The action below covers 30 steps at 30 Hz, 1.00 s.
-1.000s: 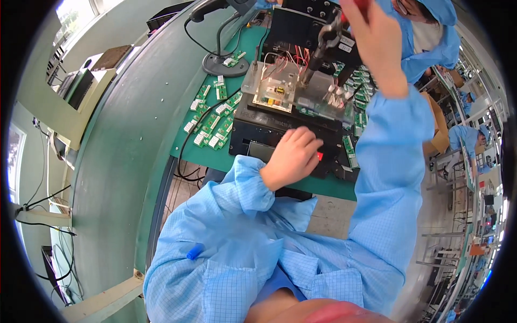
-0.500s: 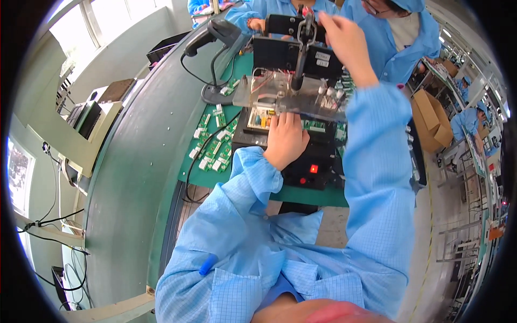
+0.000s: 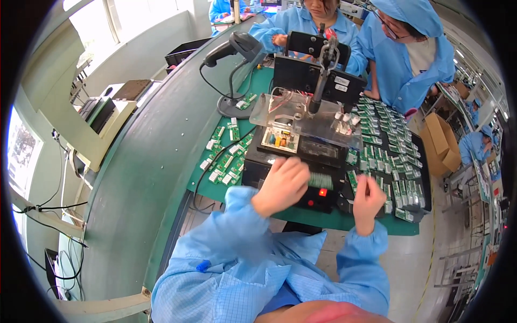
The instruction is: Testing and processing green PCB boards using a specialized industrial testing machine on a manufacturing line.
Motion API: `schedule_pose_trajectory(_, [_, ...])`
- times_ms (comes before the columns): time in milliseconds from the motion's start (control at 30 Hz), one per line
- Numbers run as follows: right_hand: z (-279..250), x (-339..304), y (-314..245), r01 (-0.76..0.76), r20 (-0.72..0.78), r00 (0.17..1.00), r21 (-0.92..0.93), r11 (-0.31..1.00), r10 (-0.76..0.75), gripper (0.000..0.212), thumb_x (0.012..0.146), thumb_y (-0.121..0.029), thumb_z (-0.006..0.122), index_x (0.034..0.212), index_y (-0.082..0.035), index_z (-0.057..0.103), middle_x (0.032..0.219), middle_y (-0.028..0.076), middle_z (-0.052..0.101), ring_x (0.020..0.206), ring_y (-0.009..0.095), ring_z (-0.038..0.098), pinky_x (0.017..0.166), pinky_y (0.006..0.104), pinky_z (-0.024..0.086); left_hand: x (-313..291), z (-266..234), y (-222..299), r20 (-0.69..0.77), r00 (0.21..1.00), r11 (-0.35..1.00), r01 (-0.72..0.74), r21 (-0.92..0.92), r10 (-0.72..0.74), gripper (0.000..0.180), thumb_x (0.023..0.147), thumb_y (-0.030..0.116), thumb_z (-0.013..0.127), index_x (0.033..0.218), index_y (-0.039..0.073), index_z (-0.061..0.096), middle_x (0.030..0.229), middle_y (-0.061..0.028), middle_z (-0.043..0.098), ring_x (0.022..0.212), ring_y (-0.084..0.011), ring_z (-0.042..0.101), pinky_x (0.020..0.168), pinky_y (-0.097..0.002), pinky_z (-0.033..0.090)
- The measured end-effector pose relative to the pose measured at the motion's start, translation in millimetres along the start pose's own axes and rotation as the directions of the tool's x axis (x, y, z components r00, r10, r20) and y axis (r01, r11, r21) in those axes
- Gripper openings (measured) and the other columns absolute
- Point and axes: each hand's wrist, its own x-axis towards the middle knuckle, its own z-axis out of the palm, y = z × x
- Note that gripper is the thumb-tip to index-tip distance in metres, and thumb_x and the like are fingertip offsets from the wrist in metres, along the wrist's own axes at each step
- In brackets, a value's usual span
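Note:
My left hand [image 3: 284, 183] is closed in front of a black test fixture [image 3: 258, 171], gripping a motion-blurred green circuit board [image 3: 321, 181] at its fingertips. To its right, my right hand [image 3: 369, 198] is pinched at the end of another small green circuit board [image 3: 353, 181], beside the rows of boards. On the fixture lies a larger board with yellow and orange components [image 3: 280, 141]. Above it, a clear plate [image 3: 274, 112] with white posts is raised under the metal toggle clamp [image 3: 323, 70].
Green boards [image 3: 401, 151] fill a black tray at right; several more [image 3: 223, 161] lie left of the fixture. A barcode scanner [image 3: 231, 48] stands on its holder at back left. Two people [image 3: 412, 64] in blue are behind the fixture. A cardboard box [image 3: 439, 142] stands beyond the tray.
My right hand has come down from the clamp handle to the boards at right. My left hand has drawn back from the fixture with a green board. The view has shifted.

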Motion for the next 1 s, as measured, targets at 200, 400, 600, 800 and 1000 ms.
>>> schedule_pose_trajectory(200, [6.5, -78.6, 22.8, -0.294, -0.004, 0.956, 0.060, 0.954, 0.295, 0.023, 0.094, -0.013, 0.060, 0.081, 0.004, 0.067, 0.057, -0.001, 0.053, 0.054, 0.003, 0.041, 0.047, 0.0231, 0.029, -29.3, -79.0, -22.3, -0.393, 0.909, 0.986, 0.087, -0.145, -0.138, 0.028, 0.058, -0.007, 0.068, 0.071, 0.008, 0.049, 0.094, -0.0087, 0.068, 0.085, -0.0243, 0.064, 0.072, -0.0331, 0.047])
schedule_pose_trajectory(400, [21.7, -95.0, 32.8, -0.335, -0.007, 0.942, 0.061, 0.940, 0.336, 0.022, 0.094, -0.013, 0.061, 0.080, 0.004, 0.066, 0.058, 0.002, 0.055, 0.053, 0.004, 0.042, 0.047, 0.0238, 0.031, -21.7, -93.0, -133.5, -0.342, 0.404, 0.497, 0.383, -0.779, -0.848, 0.021, 0.084, 0.000, 0.070, 0.080, 0.006, 0.050, 0.092, -0.0073, 0.065, 0.086, -0.0152, 0.061, 0.073, -0.0296, 0.048])
schedule_pose_trajectory(600, [21.5, -99.7, 34.9, -0.292, -0.020, 0.956, 0.041, 0.955, 0.293, 0.021, 0.092, -0.011, 0.061, 0.079, 0.004, 0.066, 0.058, 0.006, 0.057, 0.053, 0.006, 0.045, 0.048, 0.0253, 0.035, 29.4, -43.9, -236.4, 0.125, 0.374, -0.054, 0.196, -0.979, -0.919, 0.029, 0.090, 0.001, 0.064, 0.117, 0.002, 0.053, 0.105, -0.0082, 0.063, 0.092, -0.0175, 0.061, 0.081, -0.0273, 0.049])
schedule_pose_trajectory(800, [21.5, -97.7, 32.1, -0.246, -0.008, 0.969, 0.000, 0.969, 0.245, 0.019, 0.091, -0.011, 0.062, 0.078, 0.002, 0.066, 0.058, 0.009, 0.058, 0.051, 0.010, 0.051, 0.048, 0.0268, 0.039, 65.9, 12.6, -278.5, 0.354, 0.441, -0.283, 0.219, -0.934, -0.825, 0.015, 0.089, -0.002, 0.065, 0.102, -0.005, 0.059, 0.100, -0.0130, 0.065, 0.087, -0.0215, 0.064, 0.077, -0.0296, 0.055])
schedule_pose_trajectory(1000, [21.5, -103.4, 38.5, -0.212, 0.005, 0.977, -0.082, 0.974, 0.213, 0.022, 0.089, -0.012, 0.064, 0.071, 0.000, 0.061, 0.058, 0.012, 0.055, 0.050, 0.021, 0.052, 0.050, 0.0332, 0.041, 99.0, 26.1, -281.7, 0.300, 0.438, -0.269, 0.133, -0.954, -0.847, 0.014, 0.086, -0.004, 0.066, 0.098, -0.005, 0.059, 0.099, -0.0135, 0.066, 0.086, -0.0221, 0.065, 0.075, -0.0288, 0.057])
